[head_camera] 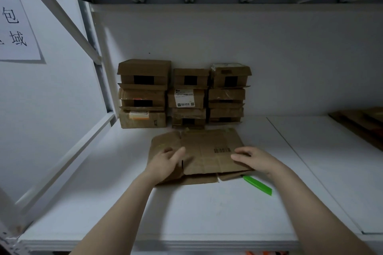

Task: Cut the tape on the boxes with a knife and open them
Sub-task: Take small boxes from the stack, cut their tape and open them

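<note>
- The left hand (167, 161) lies flat on the left part of the front box (207, 151); the right hand (251, 158) rests open on its right side, gripping nothing
- The green knife (258, 185) lies unheld just beside the box's near right corner
- Best to lift the flaps by their free edges, one palm steadying
- The stacked boxes (186, 93) crowd the back; the shelf (207, 219) offers room in front

Bare left hand (165, 162), bare right hand (256, 158), bare forearms (128, 203)

Labels (185, 98) on stacked boxes (226, 95) unreadable; wall sign (16, 23) cut by left edge
</note>
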